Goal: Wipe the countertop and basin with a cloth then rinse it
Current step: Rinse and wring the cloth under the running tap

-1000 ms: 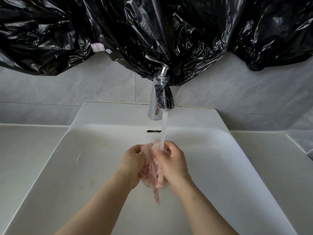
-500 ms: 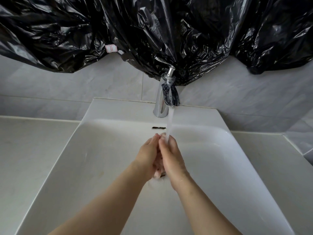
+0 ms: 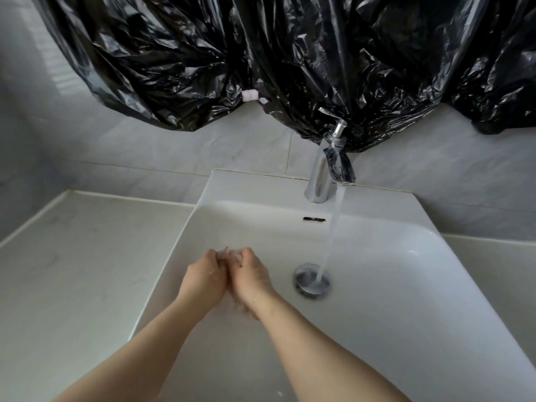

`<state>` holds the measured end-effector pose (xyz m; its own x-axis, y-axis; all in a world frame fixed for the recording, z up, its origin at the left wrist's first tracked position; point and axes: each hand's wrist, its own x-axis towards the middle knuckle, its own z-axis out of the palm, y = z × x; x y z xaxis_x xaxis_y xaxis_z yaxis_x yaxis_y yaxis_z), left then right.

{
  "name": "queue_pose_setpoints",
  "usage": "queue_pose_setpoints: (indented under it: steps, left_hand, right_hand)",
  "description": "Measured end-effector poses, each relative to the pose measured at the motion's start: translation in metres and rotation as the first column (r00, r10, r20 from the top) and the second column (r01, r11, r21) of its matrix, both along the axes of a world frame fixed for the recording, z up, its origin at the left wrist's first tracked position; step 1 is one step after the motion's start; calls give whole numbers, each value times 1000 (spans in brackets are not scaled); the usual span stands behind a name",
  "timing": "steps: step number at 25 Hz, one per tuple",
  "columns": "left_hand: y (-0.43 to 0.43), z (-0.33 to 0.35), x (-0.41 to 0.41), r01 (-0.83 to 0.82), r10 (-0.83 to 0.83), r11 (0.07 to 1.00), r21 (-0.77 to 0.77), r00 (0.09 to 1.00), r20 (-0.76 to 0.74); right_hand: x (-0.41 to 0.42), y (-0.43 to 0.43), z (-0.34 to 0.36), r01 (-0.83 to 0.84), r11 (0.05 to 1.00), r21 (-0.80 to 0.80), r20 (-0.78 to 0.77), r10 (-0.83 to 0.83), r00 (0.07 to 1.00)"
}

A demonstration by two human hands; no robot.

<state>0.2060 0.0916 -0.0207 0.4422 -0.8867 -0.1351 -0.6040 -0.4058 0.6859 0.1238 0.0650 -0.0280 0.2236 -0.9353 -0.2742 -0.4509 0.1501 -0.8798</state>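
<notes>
Pink and bunched, the cloth (image 3: 230,253) showed only as a small wad at the top of two hands pressed side by side, the left hand (image 3: 203,278) and the right hand (image 3: 252,278) each curled round it and squeezing it between them. They hung over the white basin (image 3: 391,285) at about nine o'clock from the drain (image 3: 312,281), clear of the stream of water (image 3: 333,227) that fell from the tap (image 3: 327,172) at the basin's twelve o'clock straight into that drain. The countertop (image 3: 72,256) lay out at nine o'clock of the basin, and black plastic (image 3: 261,53) hung on the wall above. By the look of it the wiping was done and the rinse was in hand, at the wringing part. The next move likely called for either carrying the wad toward three o'clock, under the stream, or freeing one hand to shut the tap.
</notes>
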Motion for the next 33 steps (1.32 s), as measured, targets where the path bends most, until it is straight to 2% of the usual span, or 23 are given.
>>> queue_pose_setpoints:
  steps: [2,4,5,6,7,9,10,11,13,14,15,17,19,21,23,24,25,26,27,28,29,30,33]
  left_hand:
    - [1,-3,2,110,-126,990,87,967,220]
    - [3,-1,-6,255,-297,953,164,896,331]
    - [2,0,-10,272,-306,950,157,911,278]
    - [1,1,-14,265,-285,954,137,945,160]
    - [-2,-2,-18,223,-225,971,91,974,13]
    - [-14,-6,-31,151,-142,988,18,956,-256]
    - [-19,-5,-41,122,-111,993,-2,899,-423]
    - [-22,-1,-52,104,-94,994,-19,799,-593]
    - [-27,6,-78,99,-107,993,-65,523,-845]
    - [-29,8,-90,101,-122,991,-86,434,-893]
    - [-33,8,-101,106,-133,990,-98,405,-905]
    - [-42,6,-115,87,-103,994,-72,432,-896]
    - [-49,3,-117,94,-40,996,-5,378,-925]
    - [-50,3,-115,223,-84,975,-18,291,-953]
    - [-50,4,-114,288,-135,957,-38,326,-936]
    - [-51,4,-115,265,-114,964,-20,345,-932]
    - [-54,4,-116,206,-78,978,4,391,-917]
    - [-55,4,-115,146,-62,989,0,422,-904]
    - [-57,6,-116,118,-82,993,-30,469,-879]
    - [-58,10,-120,118,-95,992,-41,496,-863]
    - [-59,9,-127,136,-105,990,-41,507,-856]
    - [-56,13,-136,124,-73,992,-12,498,-864]
    - [-44,13,-153,212,-189,975,-66,638,-746]
  right_hand:
    - [2,-1,-4,-6,999,-41,-115,1,993]
    - [-7,-6,-3,-19,998,-61,-237,4,972]
    - [-14,-9,-3,-19,998,-66,-285,-1,958]
    - [-22,-11,-4,0,998,-65,-311,-20,950]
    - [-31,-14,-4,30,997,-67,-303,-49,952]
    - [-49,-21,0,108,991,-76,-213,-122,970]
    - [-59,-23,3,163,984,-76,-155,-174,973]
    - [-68,-26,6,241,968,-64,-68,-245,967]
    - [-88,-32,14,405,914,23,152,-403,902]
    - [-98,-33,16,452,890,59,208,-454,866]
    - [-108,-33,18,467,882,59,226,-468,855]
    - [-124,-31,19,432,902,-9,174,-424,889]
    - [-133,-27,19,382,924,-5,185,-375,909]
    - [-142,-28,17,395,912,110,353,-407,842]
    - [-149,-35,15,484,832,270,551,-546,631]
    - [-150,-36,13,535,784,313,580,-605,546]
    - [-147,-35,10,579,763,289,558,-625,545]
    - [-140,-31,11,599,777,195,500,-604,620]
    - [-132,-25,11,560,828,23,382,-525,760]
    - [-123,-20,12,456,880,-137,247,-415,876]
    - [-117,-16,14,362,902,-234,132,-339,931]
    - [-117,-17,17,342,902,-264,78,-333,940]
    - [-130,-33,18,510,851,-126,157,-490,857]
